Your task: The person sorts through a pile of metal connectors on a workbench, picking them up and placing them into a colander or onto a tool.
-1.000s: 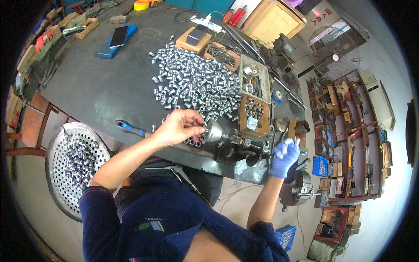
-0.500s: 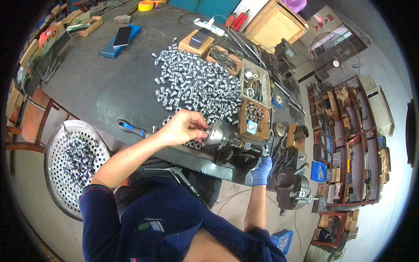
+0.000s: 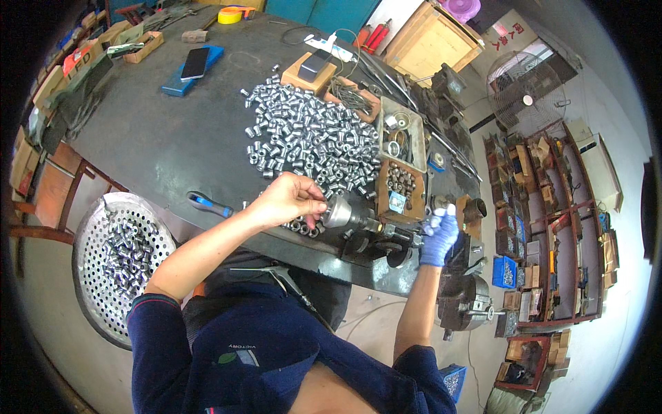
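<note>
My left hand (image 3: 293, 199), bare, is closed with thumb and fingers pinched at the front of a round silver chuck (image 3: 336, 212). What sits between those fingertips is hidden. The chuck belongs to a small dark bench spindle device (image 3: 376, 231) at the table's near edge. Beyond the device's right end, my right hand (image 3: 440, 238) in a blue glove has its fingers curled; whatever they hold cannot be made out. A large heap of shiny metal bushings (image 3: 310, 131) lies just beyond my left hand, and a few more lie under it.
A perforated metal bowl (image 3: 86, 255) with bushings stands at left. A blue-black handled tool (image 3: 209, 204) lies on the dark table (image 3: 158, 138). Right of the heap are a cardboard box of small parts (image 3: 380, 196) and a grey tray (image 3: 417, 162). A bench vise (image 3: 469, 307) is at right.
My right hand has moved right and away from me, off the end of the spindle device. My left hand stays at the chuck, nearly unmoved.
</note>
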Demonstrator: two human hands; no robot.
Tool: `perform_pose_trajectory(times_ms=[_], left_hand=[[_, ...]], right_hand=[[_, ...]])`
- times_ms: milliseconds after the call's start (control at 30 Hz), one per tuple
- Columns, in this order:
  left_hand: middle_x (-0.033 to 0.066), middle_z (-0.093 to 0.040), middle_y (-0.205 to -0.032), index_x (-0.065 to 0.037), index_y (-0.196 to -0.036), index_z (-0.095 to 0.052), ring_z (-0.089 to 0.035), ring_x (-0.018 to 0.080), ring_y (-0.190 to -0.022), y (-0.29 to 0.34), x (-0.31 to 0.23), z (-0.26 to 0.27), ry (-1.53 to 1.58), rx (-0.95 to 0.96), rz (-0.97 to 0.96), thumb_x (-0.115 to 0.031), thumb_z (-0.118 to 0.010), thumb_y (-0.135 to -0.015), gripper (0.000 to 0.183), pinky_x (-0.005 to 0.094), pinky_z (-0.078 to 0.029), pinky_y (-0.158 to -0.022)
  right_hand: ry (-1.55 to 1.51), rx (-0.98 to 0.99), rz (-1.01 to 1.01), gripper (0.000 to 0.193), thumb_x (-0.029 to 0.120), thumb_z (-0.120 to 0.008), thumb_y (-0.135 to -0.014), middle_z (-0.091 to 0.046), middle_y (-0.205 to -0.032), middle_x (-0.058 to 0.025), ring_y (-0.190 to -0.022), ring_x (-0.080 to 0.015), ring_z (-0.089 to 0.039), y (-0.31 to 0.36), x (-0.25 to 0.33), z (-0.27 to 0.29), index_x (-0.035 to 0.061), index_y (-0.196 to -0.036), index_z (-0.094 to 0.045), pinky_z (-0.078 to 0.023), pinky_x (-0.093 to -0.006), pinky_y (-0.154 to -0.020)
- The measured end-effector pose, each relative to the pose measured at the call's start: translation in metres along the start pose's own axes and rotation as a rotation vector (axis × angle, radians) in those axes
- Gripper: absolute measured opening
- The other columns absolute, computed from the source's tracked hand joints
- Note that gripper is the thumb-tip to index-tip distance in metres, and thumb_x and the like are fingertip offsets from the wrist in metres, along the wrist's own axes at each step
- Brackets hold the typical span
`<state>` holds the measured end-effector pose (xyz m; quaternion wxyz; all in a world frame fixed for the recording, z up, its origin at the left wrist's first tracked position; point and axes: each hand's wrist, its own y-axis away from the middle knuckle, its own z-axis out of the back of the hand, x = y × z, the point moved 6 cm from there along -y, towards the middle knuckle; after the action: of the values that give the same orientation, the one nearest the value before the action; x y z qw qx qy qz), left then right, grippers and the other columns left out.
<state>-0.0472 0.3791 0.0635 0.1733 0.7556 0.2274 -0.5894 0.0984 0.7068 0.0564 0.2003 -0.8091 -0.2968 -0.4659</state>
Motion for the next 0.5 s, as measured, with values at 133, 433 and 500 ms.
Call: perform_pose_trajectory(times_ms=[133, 433, 500], left_hand=[[0.0133, -0.061, -0.072, 0.007, -0.086, -0.055, -0.062, 0.0185, -0.06, 0.002, 0.005, 0.006, 0.067, 0.001, -0.009, -0.001, -0.061, -0.08, 0.012, 0.0284, -0.052, -0.055], [0.0115, -0.062, -0.075, 0.007, -0.09, -0.056, -0.063, 0.0167, -0.064, 0.007, 0.001, 0.008, 0.095, 0.002, -0.01, 0.001, -0.061, -0.078, 0.014, 0.0241, -0.05, -0.061], [0.0115, -0.062, -0.076, 0.007, -0.092, -0.056, -0.063, 0.0164, -0.065, 0.005, 0.0, 0.006, 0.11, 0.013, -0.016, 0.001, -0.061, -0.079, 0.015, 0.0243, -0.049, -0.062]], right_hand=[[-0.071, 0.109, 0.124, 0.033, 0.033, -0.046, -0.091, -0.038, -0.051, 0.0018, -0.039, -0.005, -0.032, 0.053, 0.038, -0.013, 0.0052, -0.075, -0.054, -0.026, -0.019, -0.032], [-0.165, -0.184, -0.271, 0.031, 0.034, -0.049, -0.089, -0.054, -0.06, -0.003, -0.038, -0.0067, -0.037, 0.087, -0.049, 0.059, 0.0061, -0.079, -0.057, -0.026, -0.0194, -0.03], [-0.025, -0.237, -0.223, 0.027, 0.033, -0.052, -0.087, -0.059, -0.065, -0.0026, -0.044, -0.0087, -0.045, 0.057, -0.075, 0.084, 0.0083, -0.077, -0.057, -0.035, -0.0205, -0.037]])
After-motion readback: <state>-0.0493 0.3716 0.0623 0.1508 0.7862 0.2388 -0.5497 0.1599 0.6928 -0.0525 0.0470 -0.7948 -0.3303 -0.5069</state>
